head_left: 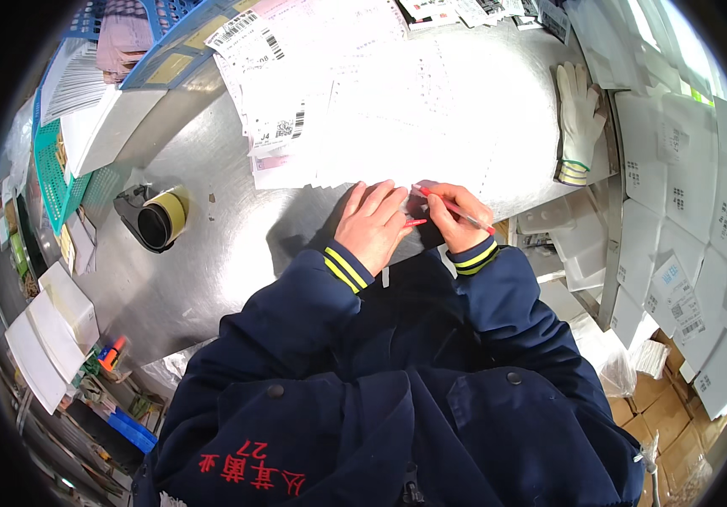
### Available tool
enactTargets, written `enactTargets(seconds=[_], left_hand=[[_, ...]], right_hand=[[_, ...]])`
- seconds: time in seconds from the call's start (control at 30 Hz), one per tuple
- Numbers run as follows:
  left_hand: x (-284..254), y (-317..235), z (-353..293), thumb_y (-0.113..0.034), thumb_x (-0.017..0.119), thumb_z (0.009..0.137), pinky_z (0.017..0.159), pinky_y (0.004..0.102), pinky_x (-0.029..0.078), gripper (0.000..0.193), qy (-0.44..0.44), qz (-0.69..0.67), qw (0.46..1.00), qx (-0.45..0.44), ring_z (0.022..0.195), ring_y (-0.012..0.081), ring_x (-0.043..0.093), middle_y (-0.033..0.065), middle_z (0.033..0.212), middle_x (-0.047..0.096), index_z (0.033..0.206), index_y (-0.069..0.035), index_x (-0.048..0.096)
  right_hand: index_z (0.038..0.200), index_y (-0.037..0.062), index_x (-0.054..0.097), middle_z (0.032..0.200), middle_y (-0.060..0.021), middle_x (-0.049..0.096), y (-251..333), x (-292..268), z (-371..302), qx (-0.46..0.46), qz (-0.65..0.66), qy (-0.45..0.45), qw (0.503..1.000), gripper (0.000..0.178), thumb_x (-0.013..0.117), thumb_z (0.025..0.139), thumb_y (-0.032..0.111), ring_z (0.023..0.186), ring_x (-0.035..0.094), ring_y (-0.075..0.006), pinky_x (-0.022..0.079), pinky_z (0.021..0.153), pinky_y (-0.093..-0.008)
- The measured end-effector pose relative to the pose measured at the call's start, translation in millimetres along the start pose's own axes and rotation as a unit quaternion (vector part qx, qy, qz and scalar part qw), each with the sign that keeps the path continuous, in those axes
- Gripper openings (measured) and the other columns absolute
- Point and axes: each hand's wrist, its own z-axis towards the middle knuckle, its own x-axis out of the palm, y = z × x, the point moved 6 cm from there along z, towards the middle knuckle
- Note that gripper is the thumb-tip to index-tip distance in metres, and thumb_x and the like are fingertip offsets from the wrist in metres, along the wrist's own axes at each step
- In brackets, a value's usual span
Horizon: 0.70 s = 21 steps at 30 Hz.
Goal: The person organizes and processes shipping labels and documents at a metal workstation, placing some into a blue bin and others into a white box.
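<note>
My right hand (461, 218) grips a red pen (470, 221) near the front edge of the steel table. The pen's tip end points left, over the paper's lower edge. My left hand (370, 226) lies beside it, fingers stretched over the near edge of the white sheets (397, 127). A short red pen cap (415, 223) sticks out between its thumb and forefinger. Glare washes out most of what is on the sheets. Labels with barcodes (283, 127) lie at the left of the spread.
A tape dispenser (154, 221) stands on the steel table (228, 245) at left. One white glove (579, 118) lies at the right edge. Blue and green baskets (57, 182) hold papers at far left. White labelled boxes (688, 203) are stacked at right.
</note>
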Motion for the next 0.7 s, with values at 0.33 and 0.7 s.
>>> enactTargets(seconds=[0.33,0.7], left_hand=[[-14.9,8.6,1.4,-0.014,0.064,0.078,0.089,0.0413,0.042,0.017,-0.069,-0.138,0.987,-0.035,0.104,0.0308,0.052,0.0129,0.109,0.058,0.088,-0.001,0.059],[-62.1,-1.9,-7.5,-0.011,0.062,0.083,0.067,0.0292,0.046,0.017,-0.024,-0.355,0.929,-0.1,0.073,0.0212,0.059,0.0114,0.08,0.061,0.093,0.002,0.06]], right_hand=[[0.09,-0.001,0.06,0.071,-0.0037,0.06,17.8,-30.3,-3.1,0.102,0.143,-0.032,0.984,0.009,0.058,0.085,0.006,0.063,0.052,-0.0073,0.043,0.058,-0.0208],[0.084,0.0008,0.058,0.066,0.0005,0.056,85.4,-6.1,-6.0,0.115,0.221,0.108,0.962,0.008,0.06,0.086,0.009,0.058,0.047,-0.004,0.037,0.053,-0.0183]])
